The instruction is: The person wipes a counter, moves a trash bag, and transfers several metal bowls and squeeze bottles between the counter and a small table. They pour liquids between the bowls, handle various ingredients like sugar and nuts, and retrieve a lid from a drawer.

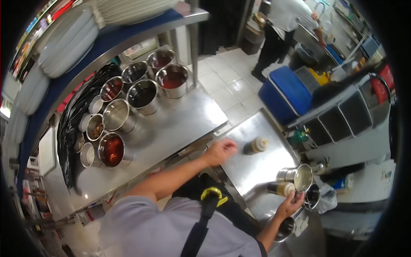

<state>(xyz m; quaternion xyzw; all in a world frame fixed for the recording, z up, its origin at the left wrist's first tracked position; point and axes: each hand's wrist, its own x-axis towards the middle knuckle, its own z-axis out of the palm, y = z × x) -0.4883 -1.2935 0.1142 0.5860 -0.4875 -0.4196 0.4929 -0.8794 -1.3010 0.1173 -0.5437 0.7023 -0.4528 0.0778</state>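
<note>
My left hand (221,150) is smeared by motion over the near corner of the right steel table; its fingers are too blurred to read. Beside it stands a squeeze bottle (257,146) with a pale cap. At the table's right side, my right hand (290,207) is closed at the handle of a shiny metal pot (303,177), whose mouth tilts toward me. A second squeeze bottle (280,188), dark with a pale top, lies or leans just above this hand. More metal pots (285,229) sit next to my right forearm.
Several steel pots with red and dark contents, such as one of red liquid (112,150), crowd the left steel table (180,124). Stacked white plates (70,43) fill the shelf above. A blue cooler (286,91) stands on the floor. Another person (284,25) works at the back.
</note>
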